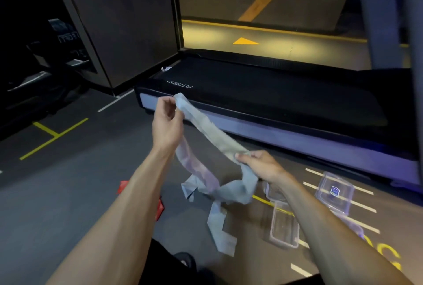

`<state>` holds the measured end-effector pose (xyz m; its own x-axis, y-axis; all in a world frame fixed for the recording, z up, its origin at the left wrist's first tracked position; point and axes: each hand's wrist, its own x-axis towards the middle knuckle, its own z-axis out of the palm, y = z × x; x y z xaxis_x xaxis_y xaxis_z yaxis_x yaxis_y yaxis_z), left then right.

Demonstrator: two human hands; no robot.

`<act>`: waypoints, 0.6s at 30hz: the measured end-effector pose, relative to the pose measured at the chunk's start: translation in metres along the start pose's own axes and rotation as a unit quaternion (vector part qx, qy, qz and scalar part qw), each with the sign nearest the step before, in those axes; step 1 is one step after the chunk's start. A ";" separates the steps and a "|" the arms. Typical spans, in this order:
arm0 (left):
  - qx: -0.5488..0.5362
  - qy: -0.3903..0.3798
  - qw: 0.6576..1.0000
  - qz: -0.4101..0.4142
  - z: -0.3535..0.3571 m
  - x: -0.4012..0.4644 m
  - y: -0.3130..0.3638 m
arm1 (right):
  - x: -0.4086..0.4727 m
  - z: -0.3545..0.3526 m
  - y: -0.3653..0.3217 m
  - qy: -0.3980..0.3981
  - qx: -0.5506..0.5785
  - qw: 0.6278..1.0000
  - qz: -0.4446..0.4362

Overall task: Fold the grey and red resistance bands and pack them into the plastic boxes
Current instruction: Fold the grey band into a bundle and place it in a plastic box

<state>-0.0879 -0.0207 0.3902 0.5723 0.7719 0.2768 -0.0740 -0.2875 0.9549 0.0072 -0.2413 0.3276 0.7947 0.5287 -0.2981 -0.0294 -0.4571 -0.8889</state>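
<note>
- Left hand (168, 122) up at frame centre, fingers (169, 104) pinched on one end of the grey band (211, 131), right in front of the treadmill (263, 92) edge.
- Right hand (263, 165) lower, centre-right, fingers clamped on the band further along; the stretch btwn the two hands runs taut on a diagonal.
- Rest of the grey band hangs in loops below both hands, loose tail trailing down to the floor (68, 193) at bottom centre.
- Red band (160, 208) on the floor, lower centre-left, mostly hidden behind the left forearm; only red bits show.
- Plastic boxes at lower right on the floor: one open clear box (285, 229) just under the right forearm, a lid w/ blue label (335, 191) further right, near the treadmill base.
- Another clear piece just beside the right wrist, too blurred to tell what.
</note>
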 end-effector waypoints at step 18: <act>-0.065 -0.171 0.977 0.111 0.018 -0.013 0.032 | 0.019 0.024 -0.008 -0.171 -0.235 0.957 -0.020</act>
<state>-0.0830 -0.0501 0.4152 0.7688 0.4571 0.4473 -0.3171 -0.3350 0.8873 0.0077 -0.2103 0.3204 0.5424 0.7182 -0.4358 0.3363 -0.6610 -0.6708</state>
